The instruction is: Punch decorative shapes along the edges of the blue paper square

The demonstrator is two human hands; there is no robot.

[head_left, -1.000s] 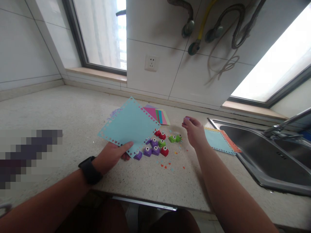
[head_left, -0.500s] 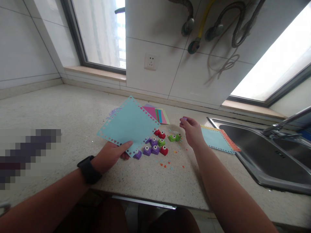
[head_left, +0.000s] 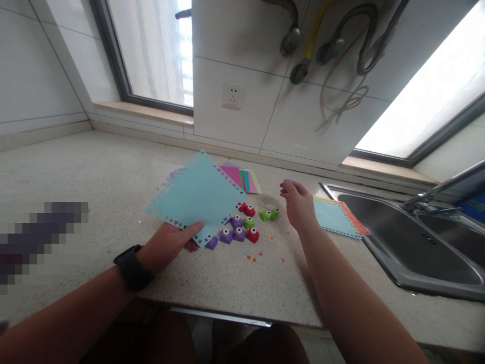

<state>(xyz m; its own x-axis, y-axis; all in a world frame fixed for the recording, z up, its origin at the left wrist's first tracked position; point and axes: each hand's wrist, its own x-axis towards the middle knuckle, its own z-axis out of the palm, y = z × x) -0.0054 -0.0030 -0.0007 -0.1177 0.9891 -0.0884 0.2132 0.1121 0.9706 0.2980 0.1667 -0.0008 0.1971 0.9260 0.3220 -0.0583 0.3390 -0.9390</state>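
Observation:
My left hand pinches a light blue sheet of paper near its lower corner, thumb on top. Rows of small shapes are cut out along the sheet's edges, and it is tilted above the counter. Raised to the right, my right hand is closed around a small purple craft punch, mostly hidden by the fingers. Between the hands stand several paper craft punches: purple ones, red ones and green ones. The sheet partly covers some of them.
Coloured papers lie behind the punches. More edge-punched sheets, blue over orange and yellow, lie beside a steel sink. Paper bits are scattered on the speckled counter. Purple bits lie behind the held sheet.
The view has shifted slightly. My right hand has turned a little, so less of the purple punch shows. My left hand keeps its hold on the blue sheet.

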